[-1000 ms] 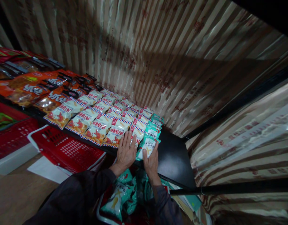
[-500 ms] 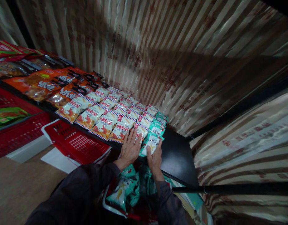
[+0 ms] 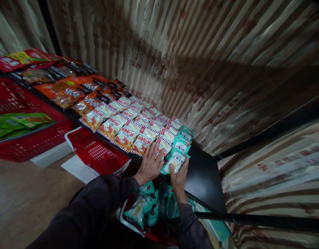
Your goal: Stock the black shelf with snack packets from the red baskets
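Note:
Laid flat with fingers stretched out, my left hand (image 3: 151,164) rests on the lower part of a white-and-red snack bag (image 3: 163,141) at the front of the black shelf. Beside it, my right hand (image 3: 180,177) grips the right side of a teal-and-white snack bag (image 3: 175,161), thumb on its face and fingers along its edge. This bag lies at the front of a short column of teal bags (image 3: 180,145). Below my hands, a red basket (image 3: 132,226) holds several more teal bags (image 3: 139,209), partly hidden by my right forearm.
Rows of white-and-red bags (image 3: 128,135), then orange snack bags (image 3: 71,95), cover the shelf leftward. Bare black shelf (image 3: 204,180) shows right of the teal column. Red baskets (image 3: 104,152) stand below left. A black post (image 3: 252,219) and striped sheeting (image 3: 200,62) border the shelf.
The view has swung slightly left, so everything appears farther right. Both hands keep nearly the same places on the bags.

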Available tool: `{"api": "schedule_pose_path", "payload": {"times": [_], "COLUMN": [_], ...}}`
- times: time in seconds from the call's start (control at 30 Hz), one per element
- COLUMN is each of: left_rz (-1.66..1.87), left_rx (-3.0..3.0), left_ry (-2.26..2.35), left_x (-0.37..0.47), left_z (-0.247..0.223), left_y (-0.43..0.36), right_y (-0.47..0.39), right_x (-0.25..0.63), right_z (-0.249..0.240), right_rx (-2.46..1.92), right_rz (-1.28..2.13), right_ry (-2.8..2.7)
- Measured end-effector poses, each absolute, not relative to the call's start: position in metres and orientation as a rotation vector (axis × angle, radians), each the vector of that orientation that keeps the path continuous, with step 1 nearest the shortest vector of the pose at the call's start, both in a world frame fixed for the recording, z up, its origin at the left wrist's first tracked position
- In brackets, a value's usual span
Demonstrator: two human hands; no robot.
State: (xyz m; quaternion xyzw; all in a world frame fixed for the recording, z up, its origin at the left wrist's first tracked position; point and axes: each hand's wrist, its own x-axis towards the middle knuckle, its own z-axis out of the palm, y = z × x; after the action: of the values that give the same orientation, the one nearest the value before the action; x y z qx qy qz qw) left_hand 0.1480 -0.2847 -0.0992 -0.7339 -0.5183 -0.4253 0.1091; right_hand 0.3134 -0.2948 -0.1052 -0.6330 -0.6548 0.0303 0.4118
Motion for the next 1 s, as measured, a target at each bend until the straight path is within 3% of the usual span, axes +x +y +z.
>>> {"api": "schedule_pose_path", "payload": {"times": [0.57,1.0], "left_rz": [-1.293,-1.203], "left_rx": [-2.182,-2.179], "left_ry": [-1.503,-1.575], "left_x": [0.136,0.047], "left_z": [-0.098,-0.076], "left_y": [-0.294,-0.284], "right_y": [-0.323,-0.345], "right_x": [0.297,0.156], "right_z": [-0.101,-0.094], "right_rx": [-1.47,-1.373], "right_rz": [-0.317,-0.098], "right_ry": [-1.683,-1.831]}}
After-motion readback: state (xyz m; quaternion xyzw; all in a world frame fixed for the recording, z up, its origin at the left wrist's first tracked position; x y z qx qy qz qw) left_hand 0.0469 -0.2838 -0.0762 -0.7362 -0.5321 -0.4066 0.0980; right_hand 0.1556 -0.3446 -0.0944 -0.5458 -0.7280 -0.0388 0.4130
